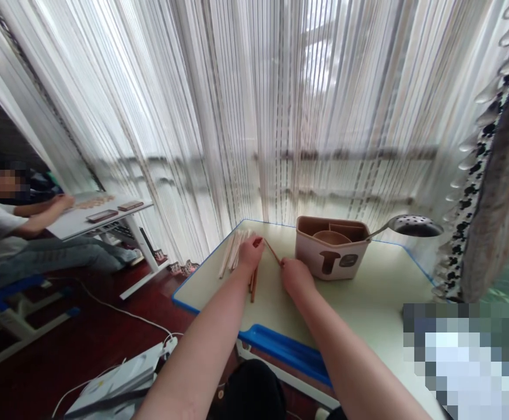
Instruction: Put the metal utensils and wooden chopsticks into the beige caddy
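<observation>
While both forearms reach across the desk (368, 303), the left hand (251, 252) is closed around a few dark chopsticks (253, 287), whose ends stick out below it toward the near edge. The right hand (297, 275) pinches one end of a reddish chopstick (273, 251) that slants up to the left hand. Pale chopsticks (231, 252) lie just left of that hand. A compartmented holder (332, 256) stands just beside the right hand, with a perforated ladle (414, 225) whose handle reaches its rim. At far left another person (0, 233) sits at a second desk (88, 219).
</observation>
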`<state>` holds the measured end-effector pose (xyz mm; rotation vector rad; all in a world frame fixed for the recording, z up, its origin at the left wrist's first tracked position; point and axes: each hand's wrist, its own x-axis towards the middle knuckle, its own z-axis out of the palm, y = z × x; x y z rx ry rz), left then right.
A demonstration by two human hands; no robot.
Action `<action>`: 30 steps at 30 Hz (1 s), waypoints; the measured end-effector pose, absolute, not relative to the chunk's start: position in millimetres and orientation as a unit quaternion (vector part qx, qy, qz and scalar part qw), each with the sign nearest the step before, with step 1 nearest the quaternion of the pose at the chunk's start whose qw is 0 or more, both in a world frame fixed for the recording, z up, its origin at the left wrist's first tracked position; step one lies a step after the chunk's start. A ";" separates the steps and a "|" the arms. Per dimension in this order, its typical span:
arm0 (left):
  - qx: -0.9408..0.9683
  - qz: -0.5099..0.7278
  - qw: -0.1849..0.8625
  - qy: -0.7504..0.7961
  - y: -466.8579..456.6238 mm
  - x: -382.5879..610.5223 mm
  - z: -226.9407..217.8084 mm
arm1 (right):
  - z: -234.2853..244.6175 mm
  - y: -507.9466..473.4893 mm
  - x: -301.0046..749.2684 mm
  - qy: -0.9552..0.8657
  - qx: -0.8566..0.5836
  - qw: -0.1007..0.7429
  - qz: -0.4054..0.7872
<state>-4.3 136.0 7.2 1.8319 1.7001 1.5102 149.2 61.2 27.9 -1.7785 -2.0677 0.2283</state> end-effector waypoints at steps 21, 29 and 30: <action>0.758 0.424 -0.137 0.477 119.5 -4.9 26.5 | 46.1 56.4 144.0 -0.410 -0.442 0.514 0.610; 0.748 0.430 -0.168 0.477 124.8 -7.9 20.0 | 53.2 56.8 154.0 -0.316 -0.349 0.527 0.708; 0.753 0.422 -0.162 0.477 123.9 -7.8 20.6 | 55.5 57.7 156.6 -0.307 -0.327 0.537 0.714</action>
